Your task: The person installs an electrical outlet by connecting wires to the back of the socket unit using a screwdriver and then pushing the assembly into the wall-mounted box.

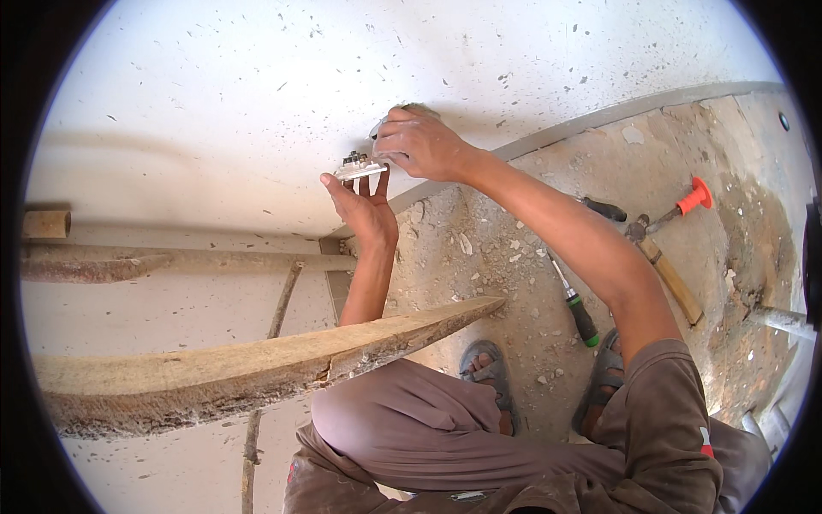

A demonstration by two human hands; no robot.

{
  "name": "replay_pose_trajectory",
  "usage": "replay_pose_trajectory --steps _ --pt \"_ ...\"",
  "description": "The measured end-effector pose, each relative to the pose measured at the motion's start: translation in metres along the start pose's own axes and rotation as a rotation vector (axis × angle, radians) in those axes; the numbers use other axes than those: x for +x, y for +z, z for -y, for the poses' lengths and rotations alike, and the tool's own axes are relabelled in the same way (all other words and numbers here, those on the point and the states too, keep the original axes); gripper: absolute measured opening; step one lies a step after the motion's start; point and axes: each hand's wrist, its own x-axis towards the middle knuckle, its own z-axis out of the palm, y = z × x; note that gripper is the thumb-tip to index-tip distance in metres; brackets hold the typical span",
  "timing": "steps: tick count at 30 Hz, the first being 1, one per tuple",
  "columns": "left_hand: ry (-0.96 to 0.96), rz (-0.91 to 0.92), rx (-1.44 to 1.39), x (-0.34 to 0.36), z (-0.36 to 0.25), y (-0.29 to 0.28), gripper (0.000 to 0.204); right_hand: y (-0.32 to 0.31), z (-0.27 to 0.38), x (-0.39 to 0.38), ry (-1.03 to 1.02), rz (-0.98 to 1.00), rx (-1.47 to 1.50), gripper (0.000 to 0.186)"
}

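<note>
In my left hand (pixel 370 216) is a white electrical faceplate (pixel 364 172), either a socket or a switch. Its flat face rests on my raised fingers and dark terminals stick up from its back. My right hand (pixel 421 147) is close beside it, fingers curled together in front of a rough-edged opening (pixel 419 109) in the white wall (pixel 257 94). Whatever those fingers pinch is hidden behind them. The opening is mostly covered by the same hand.
A thick wooden plank (pixel 214 368) crosses below my left forearm. On the rubble-strewn floor (pixel 462 257) lie a green-and-black screwdriver (pixel 582 319), a wooden-handled hammer (pixel 672 278), a tool with an orange hand guard (pixel 695 197) and a black-handled tool (pixel 604 209). A thin stick (pixel 284 300) runs under the plank.
</note>
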Motion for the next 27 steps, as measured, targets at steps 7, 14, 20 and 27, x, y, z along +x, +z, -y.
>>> replay_pose_trajectory --steps 7,14,20,27 --pt "0.018 -0.013 -0.049 0.003 0.004 -0.003 0.067 -0.002 0.000 0.001 -0.014 0.001 0.010 0.019" --pt "-0.127 -0.084 -0.164 0.003 0.001 -0.003 0.076 0.001 0.001 0.000 -0.015 -0.028 -0.010 0.020" --pt "-0.244 -0.067 -0.186 -0.007 -0.006 -0.015 0.084 -0.016 0.019 -0.004 0.013 -0.098 0.044 0.012" --pt "-0.274 0.082 -0.135 -0.029 -0.030 -0.020 0.077 -0.037 0.063 0.001 -0.031 -0.030 0.147 0.011"
